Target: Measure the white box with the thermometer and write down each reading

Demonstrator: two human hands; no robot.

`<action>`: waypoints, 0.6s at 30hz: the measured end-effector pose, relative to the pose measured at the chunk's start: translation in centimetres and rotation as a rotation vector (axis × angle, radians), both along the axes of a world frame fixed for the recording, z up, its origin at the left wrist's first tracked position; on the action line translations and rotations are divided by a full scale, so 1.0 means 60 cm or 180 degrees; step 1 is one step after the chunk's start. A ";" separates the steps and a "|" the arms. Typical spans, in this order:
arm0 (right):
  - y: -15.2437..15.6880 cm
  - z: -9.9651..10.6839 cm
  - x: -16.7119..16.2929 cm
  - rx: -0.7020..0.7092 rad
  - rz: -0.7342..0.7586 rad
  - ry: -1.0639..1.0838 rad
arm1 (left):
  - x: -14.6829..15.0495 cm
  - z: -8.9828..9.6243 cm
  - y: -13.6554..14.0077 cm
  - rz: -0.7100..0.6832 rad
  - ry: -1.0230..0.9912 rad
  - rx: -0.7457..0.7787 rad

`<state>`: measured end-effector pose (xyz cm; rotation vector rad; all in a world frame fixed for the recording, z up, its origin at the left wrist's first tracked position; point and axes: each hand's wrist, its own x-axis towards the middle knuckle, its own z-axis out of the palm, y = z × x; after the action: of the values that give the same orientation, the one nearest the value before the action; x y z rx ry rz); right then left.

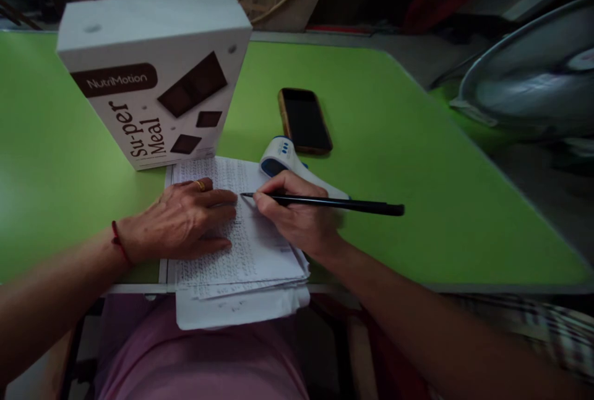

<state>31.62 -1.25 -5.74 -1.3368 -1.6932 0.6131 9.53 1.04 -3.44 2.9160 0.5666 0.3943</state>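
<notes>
Near the front edge of a green table [417, 202], two hands meet over a stack of written sheets [273, 258], close but apart. The left hand [190, 217] lies palm down on the paper, fingers extended, grasping nothing. The right hand [301, 211] is closed on a black pen [343, 203], thumb and fingers near its point; the tip lies just beside the left fingertips, and whether it touches the page cannot be told. The pen is probably light, stiff and smooth, best pinched low on the barrel, as shown. The sheets appear thin and soft, liable to slide or crease; their lower end overhangs the table edge, so flat pressure on the supported part should steady them. Beyond the right hand, and partly hidden by it, is a white handheld device [281, 151] with blue markings; farther off lies a dark-screened phone [305, 120] in a brown case. At the upper left of the sheets a white carton [153, 85] stands upright.
</notes>
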 end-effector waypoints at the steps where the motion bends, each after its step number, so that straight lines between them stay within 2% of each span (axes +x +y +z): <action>1: 0.000 0.000 0.000 0.0012 0.0026 -0.0012 | 0.000 0.001 0.000 0.0002 0.0007 -0.0024; 12: 0.000 -0.002 0.001 0.0013 0.0101 0.0083 | -0.001 0.001 0.000 -0.0002 0.0007 0.0017; 15: 0.000 -0.004 0.002 -0.0059 0.0013 0.0087 | -0.001 0.001 0.000 0.0008 0.0042 0.0022; 18: 0.001 -0.005 0.001 0.0076 -0.0140 0.0095 | -0.001 0.001 0.001 -0.0003 0.0061 0.0007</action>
<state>31.71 -1.21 -6.06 -1.3382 -1.6379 0.5832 9.45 1.10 -3.39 2.9249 0.5677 0.3672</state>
